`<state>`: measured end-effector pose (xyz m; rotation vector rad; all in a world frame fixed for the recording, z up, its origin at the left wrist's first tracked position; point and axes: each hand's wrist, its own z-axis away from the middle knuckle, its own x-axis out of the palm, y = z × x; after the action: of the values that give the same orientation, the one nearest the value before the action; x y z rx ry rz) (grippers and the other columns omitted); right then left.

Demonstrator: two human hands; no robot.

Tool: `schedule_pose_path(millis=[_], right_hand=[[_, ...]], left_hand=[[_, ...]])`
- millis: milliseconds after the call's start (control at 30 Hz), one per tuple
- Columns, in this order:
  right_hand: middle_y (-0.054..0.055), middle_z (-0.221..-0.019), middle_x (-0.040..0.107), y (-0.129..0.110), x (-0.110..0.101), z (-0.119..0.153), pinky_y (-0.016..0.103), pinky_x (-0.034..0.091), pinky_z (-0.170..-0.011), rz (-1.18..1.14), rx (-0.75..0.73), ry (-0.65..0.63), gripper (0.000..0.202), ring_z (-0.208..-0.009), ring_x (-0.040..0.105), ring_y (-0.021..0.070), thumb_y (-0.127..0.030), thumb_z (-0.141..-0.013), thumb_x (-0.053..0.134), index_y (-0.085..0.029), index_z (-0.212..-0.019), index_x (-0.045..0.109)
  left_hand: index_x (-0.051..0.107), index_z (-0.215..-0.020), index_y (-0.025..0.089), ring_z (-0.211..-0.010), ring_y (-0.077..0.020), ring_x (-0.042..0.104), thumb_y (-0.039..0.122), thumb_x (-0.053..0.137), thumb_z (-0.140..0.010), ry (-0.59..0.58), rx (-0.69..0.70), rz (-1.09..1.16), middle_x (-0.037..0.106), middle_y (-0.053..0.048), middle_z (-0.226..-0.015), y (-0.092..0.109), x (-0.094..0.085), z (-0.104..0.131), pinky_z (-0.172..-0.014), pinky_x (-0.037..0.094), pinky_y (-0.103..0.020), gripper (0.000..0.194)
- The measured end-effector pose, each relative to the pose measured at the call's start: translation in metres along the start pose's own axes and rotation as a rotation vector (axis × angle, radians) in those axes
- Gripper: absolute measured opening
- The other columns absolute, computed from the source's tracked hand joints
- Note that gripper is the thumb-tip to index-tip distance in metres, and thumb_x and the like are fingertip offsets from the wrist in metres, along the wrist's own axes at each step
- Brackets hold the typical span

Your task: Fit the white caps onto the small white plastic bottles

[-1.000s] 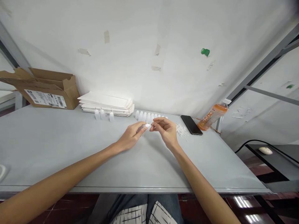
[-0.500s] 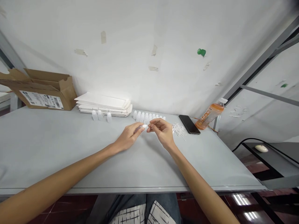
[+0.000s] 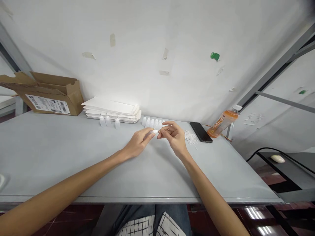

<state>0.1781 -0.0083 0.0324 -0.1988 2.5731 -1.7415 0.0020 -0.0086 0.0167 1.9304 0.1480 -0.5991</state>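
Over the middle of the grey table (image 3: 98, 154), my left hand (image 3: 139, 141) holds a small white bottle (image 3: 155, 131) on its side, tip toward the right. My right hand (image 3: 173, 136) is pinched at that tip; whatever its fingertips hold is too small to make out. Behind the hands stands a row of small white bottles (image 3: 152, 123), partly covered by my right hand. Three bottles with thin needle tips (image 3: 108, 121) stand upright left of my hands. A pile of small white pieces (image 3: 190, 137) lies just right of my right hand.
A stack of white envelopes (image 3: 110, 109) lies against the wall, with an open cardboard box (image 3: 54, 98) farther left. At the right are a black phone (image 3: 201, 132) and an orange drink bottle (image 3: 222, 123). A mouse (image 3: 278, 159) rests on a lower surface.
The view has shifted slightly, so the table items appear a little farther right. My right hand stays at the bottle's tip, its upper fingers a bit more raised.
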Motion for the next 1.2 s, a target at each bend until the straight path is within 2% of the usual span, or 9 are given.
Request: schedule_pose_path(millis=[133,300,467,600,700,900,1000,1100,1200], right_hand=[[0.002,-0.081,0.069,-0.003,-0.002,-0.001,0.040,0.060,-0.069,0.010,0.000,0.022,0.033,-0.066,0.066,0.0155,-0.038,-0.078,0.070,-0.021,-0.105,0.060],[0.004,-0.088,0.068,0.002,-0.004,-0.003,0.037,0.060,-0.064,0.043,0.025,0.029,0.034,-0.066,0.067,0.0154,-0.044,-0.079,0.068,-0.022,-0.104,0.062],[0.005,-0.087,0.065,0.002,-0.004,-0.002,0.030,0.057,-0.052,0.139,0.072,0.009,0.032,-0.060,0.064,0.0139,-0.046,-0.079,0.067,-0.018,-0.095,0.066],[0.005,-0.087,0.064,0.003,-0.001,-0.001,0.026,0.051,-0.045,0.164,0.083,-0.032,0.031,-0.055,0.059,0.0111,-0.045,-0.078,0.067,-0.016,-0.089,0.068],[0.004,-0.082,0.063,0.005,0.003,0.000,0.025,0.047,-0.041,0.172,0.084,-0.020,0.031,-0.051,0.055,0.0100,-0.045,-0.075,0.069,-0.016,-0.087,0.069],[0.001,-0.068,0.060,0.007,0.005,-0.001,0.027,0.048,-0.042,0.174,0.097,-0.007,0.031,-0.046,0.053,0.0102,-0.046,-0.073,0.070,-0.016,-0.081,0.067],[0.000,-0.067,0.059,0.005,0.004,-0.005,0.027,0.049,-0.043,0.166,0.055,0.025,0.030,-0.046,0.053,0.0101,-0.045,-0.075,0.070,-0.016,-0.080,0.066],[0.002,-0.076,0.060,0.003,0.010,-0.014,0.024,0.049,-0.042,0.229,-0.032,0.089,0.030,-0.053,0.059,0.0118,-0.045,-0.077,0.069,-0.016,-0.083,0.065],[0.004,-0.085,0.063,0.009,0.028,-0.025,0.023,0.049,-0.041,0.348,-0.063,0.041,0.029,-0.058,0.065,0.0141,-0.046,-0.080,0.064,-0.018,-0.088,0.062]], left_hand=[[0.059,-0.105,0.017,-0.054,-0.0115,0.038,0.046,0.041,-0.094,0.020,0.025,-0.021,0.045,0.004,-0.062,0.002,-0.005,-0.002,-0.054,0.031,-0.024,0.036],[0.058,-0.103,0.019,-0.053,-0.0111,0.037,0.046,0.040,-0.095,0.040,-0.008,0.036,0.041,0.005,-0.059,0.004,-0.011,-0.003,-0.053,0.031,-0.024,0.034],[0.056,-0.116,0.019,-0.056,-0.0124,0.044,0.040,0.034,-0.097,0.015,-0.001,0.119,0.046,0.003,-0.065,-0.002,-0.013,-0.005,-0.055,0.038,-0.025,0.036],[0.055,-0.123,0.019,-0.066,-0.0144,0.055,0.042,0.040,-0.095,-0.009,0.065,-0.029,0.063,-0.005,-0.091,-0.012,-0.008,-0.007,-0.062,0.046,-0.027,0.040],[0.055,-0.127,0.019,-0.075,-0.0164,0.061,0.040,0.045,-0.093,0.021,0.169,-0.168,0.065,-0.008,-0.109,-0.017,-0.004,-0.007,-0.068,0.049,-0.028,0.041],[0.049,-0.134,0.019,-0.065,-0.0132,0.062,0.035,0.053,-0.090,0.078,0.298,-0.343,0.070,-0.004,-0.097,-0.019,-0.004,-0.007,-0.062,0.050,-0.025,0.047],[0.053,-0.130,0.019,-0.076,-0.0169,0.065,0.039,0.057,-0.088,0.210,0.463,-0.511,0.070,-0.006,-0.099,-0.012,-0.010,-0.009,-0.063,0.050,-0.027,0.047],[0.064,-0.112,0.018,-0.092,-0.0212,0.063,0.038,0.060,-0.086,0.499,0.643,-0.640,0.067,-0.010,-0.109,0.000,-0.026,-0.013,-0.072,0.051,-0.030,0.033],[0.066,-0.098,0.017,-0.091,-0.0198,0.061,0.025,0.056,-0.088,0.753,0.662,-0.636,0.067,-0.010,-0.102,0.008,-0.051,-0.019,-0.069,0.049,-0.028,0.017]])
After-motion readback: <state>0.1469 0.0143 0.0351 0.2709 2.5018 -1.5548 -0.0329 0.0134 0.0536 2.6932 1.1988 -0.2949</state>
